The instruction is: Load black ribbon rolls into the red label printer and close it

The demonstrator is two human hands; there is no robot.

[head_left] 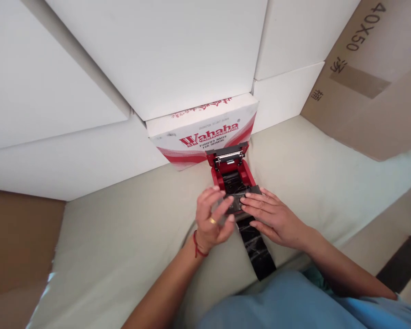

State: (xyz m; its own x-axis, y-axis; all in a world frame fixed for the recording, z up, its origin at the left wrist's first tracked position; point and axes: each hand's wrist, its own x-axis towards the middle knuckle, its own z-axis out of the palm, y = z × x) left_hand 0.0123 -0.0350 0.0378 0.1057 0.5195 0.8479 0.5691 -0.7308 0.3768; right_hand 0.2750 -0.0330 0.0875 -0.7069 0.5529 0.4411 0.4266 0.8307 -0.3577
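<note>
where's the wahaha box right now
In the head view, the Wahaha box is at upper centre, against the white boxes, just behind the open red device and beyond both hands.

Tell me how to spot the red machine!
Find the big white boxes, then the Wahaha box under one of them. The machine sits right in front of that. Only it has open red sides and a long black strip trailing out toward the person.
</note>
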